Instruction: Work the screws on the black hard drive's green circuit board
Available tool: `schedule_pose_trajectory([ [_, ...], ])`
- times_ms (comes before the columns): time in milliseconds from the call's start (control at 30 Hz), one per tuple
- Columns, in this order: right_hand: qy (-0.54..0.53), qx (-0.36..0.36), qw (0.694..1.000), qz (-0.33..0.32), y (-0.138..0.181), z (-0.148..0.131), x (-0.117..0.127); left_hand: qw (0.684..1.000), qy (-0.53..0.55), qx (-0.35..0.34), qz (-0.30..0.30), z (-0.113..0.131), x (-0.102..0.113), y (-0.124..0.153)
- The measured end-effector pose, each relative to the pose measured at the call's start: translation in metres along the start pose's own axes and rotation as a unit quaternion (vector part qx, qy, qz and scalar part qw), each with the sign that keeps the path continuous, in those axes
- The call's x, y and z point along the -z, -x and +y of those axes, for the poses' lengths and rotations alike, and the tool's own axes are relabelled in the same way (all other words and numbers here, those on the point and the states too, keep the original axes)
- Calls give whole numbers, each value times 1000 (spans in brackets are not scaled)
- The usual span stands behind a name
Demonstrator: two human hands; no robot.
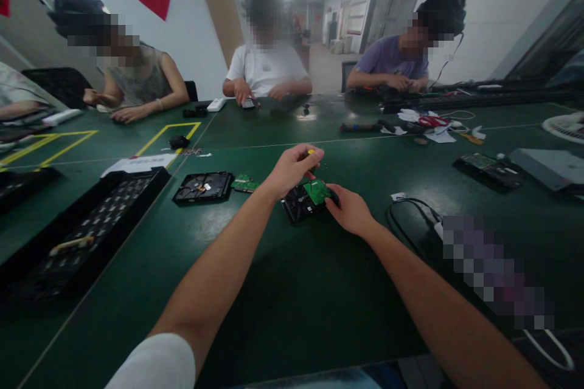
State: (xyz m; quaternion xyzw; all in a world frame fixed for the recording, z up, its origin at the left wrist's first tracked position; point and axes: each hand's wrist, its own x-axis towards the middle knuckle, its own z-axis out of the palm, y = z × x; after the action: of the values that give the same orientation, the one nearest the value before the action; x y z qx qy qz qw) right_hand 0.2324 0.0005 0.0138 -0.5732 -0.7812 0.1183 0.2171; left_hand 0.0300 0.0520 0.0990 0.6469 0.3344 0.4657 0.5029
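Observation:
On the table in front of me lies a black hard drive with a green circuit board over its right part. My left hand is closed above the drive, pinching what looks like a screwdriver with a yellow end; its tip points down at the board. My right hand is closed at the drive's right edge, with fingers around a dark part there. Whether that part belongs to the drive is unclear. Left of my hands are a loose green circuit board and another hard drive.
A long black tray holding small parts stands at left. To the right lie a cable, a further hard drive and a grey box. Three people sit across the green table, with another partly visible at far left.

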Motion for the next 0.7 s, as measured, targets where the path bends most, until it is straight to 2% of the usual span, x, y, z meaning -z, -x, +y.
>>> schedule_pose_trajectory([
  [167,-1,3,1000,4,1,0,0,999,-48,-11,-9,0,2,0],
  [467,-2,10,1000,-2,0,0,1,997,76,22,-1,-1,0,0],
  [700,9,11,1000,2,1,0,1,997,76,12,14,2,2,-1],
])
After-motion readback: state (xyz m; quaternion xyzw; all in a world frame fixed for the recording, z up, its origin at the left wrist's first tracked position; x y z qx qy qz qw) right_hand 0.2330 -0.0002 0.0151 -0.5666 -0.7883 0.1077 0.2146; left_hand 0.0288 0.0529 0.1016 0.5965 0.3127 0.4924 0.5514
